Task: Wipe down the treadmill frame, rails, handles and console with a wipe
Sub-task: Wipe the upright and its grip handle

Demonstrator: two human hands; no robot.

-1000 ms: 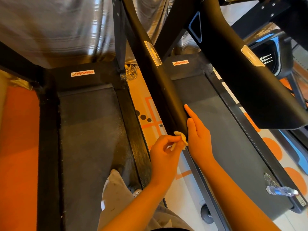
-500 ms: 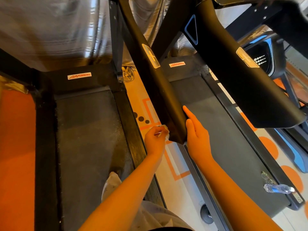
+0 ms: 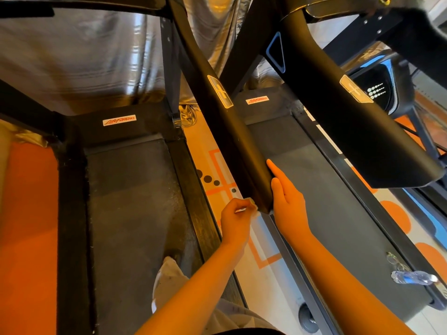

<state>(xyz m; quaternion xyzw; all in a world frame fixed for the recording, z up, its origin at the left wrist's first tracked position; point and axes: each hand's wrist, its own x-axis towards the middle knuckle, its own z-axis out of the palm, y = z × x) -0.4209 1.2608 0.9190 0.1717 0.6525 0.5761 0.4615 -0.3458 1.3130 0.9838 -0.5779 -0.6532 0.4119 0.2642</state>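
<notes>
Left hand (image 3: 235,220) pinches wipe (image 3: 252,208) at handrail (image 3: 232,141) end, 7 o'clock side; right hand (image 3: 289,209) flat, empty, bracing at 3 – we press firmly, wrap the end cap

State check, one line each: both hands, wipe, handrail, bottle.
left hand: pinching the wipe, at the handrail's end
right hand: open, flat against the handrail's side
wipe: crumpled, mostly hidden in fingers
handrail: braced by right hand
bottle: lying on right treadmill's belt

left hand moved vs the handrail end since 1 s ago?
Yes. The left hand with the wipe shifted from the handrail end face to its left side, beside the tip.
</notes>
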